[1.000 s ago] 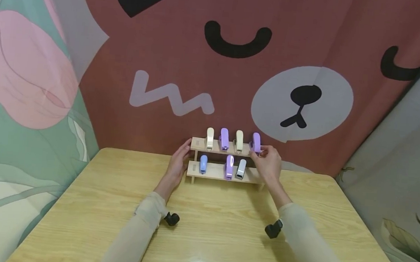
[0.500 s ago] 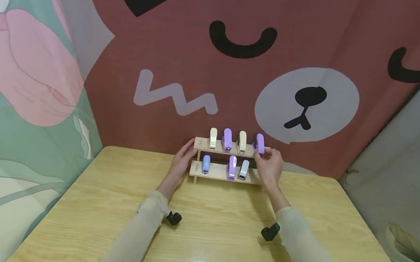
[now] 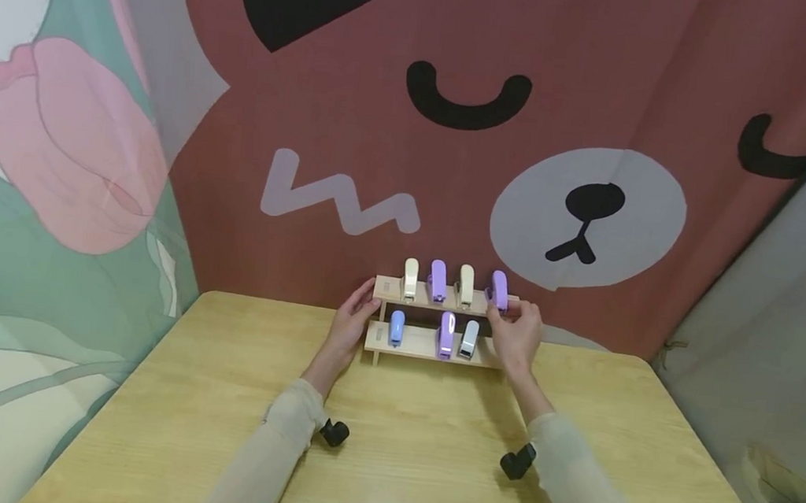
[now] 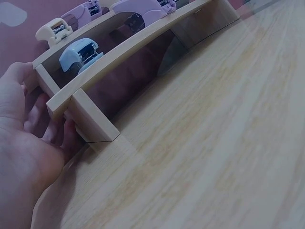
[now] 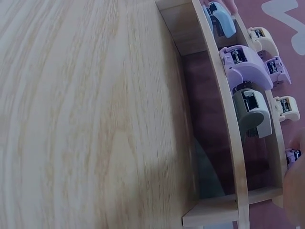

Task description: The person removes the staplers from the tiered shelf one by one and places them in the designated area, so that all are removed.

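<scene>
A two-tier wooden rack point(image 3: 406, 348) bears several small staplers. On the upper tier, a cream stapler point(image 3: 410, 279), a purple stapler point(image 3: 438, 281) and another cream stapler point(image 3: 466, 286) stand left of the end purple stapler point(image 3: 499, 287). Below are a blue stapler point(image 3: 396, 327), a larger purple stapler point(image 3: 446, 335) and a grey-white stapler point(image 3: 469, 340). My left hand point(image 3: 349, 328) grips the rack's left end, thumb by the upper shelf, fingers curled behind the lower one. With thumb and fingers, my right hand point(image 3: 519, 336) pinches the end purple stapler low down; the right wrist view mostly cuts this hand off.
The rack stands near the back edge of a light wooden table point(image 3: 416, 442). Right behind hangs a curtain point(image 3: 345, 263) printed with a bear's face. A small black wrist camera point(image 3: 335, 433) juts from the left sleeve, another wrist camera point(image 3: 517, 461) from the right.
The head view has shifted slightly, so rack and hands appear a little further right and lower. Both hands keep their places at the rack's ends, and the staplers keep their order.
</scene>
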The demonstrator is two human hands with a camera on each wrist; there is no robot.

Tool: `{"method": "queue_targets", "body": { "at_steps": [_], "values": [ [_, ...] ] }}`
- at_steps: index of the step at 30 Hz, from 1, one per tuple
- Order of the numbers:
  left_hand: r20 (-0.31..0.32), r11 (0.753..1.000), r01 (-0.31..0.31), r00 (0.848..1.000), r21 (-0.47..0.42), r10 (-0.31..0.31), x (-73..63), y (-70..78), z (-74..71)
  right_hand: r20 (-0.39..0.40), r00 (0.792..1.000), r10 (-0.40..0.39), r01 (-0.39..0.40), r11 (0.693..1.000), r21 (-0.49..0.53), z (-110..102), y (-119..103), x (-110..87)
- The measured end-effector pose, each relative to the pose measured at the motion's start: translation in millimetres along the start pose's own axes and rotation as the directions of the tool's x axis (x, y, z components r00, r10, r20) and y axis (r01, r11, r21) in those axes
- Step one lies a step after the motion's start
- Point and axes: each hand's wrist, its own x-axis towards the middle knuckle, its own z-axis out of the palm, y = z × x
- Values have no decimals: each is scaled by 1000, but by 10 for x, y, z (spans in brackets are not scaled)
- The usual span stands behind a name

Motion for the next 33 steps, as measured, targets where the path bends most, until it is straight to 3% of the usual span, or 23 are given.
{"method": "queue_targets", "body": {
  "at_steps": [12, 24, 33],
  "values": [
    [-13, 1000, 11, 1000, 23, -10, -63, -60, -77, -16, 999, -42, 42, 999, 11, -48, -19, -57],
    [0, 999, 23, 1000, 38, -23, -68, -58, -60, -42, 998, -47, 49, 998, 36, -259, -69, -39],
    [17, 1000, -5, 1000, 13, 5, -18, -2, -29, -34, 993, -111, 113, 992, 58, -443, -28, 8]
  ]
}}
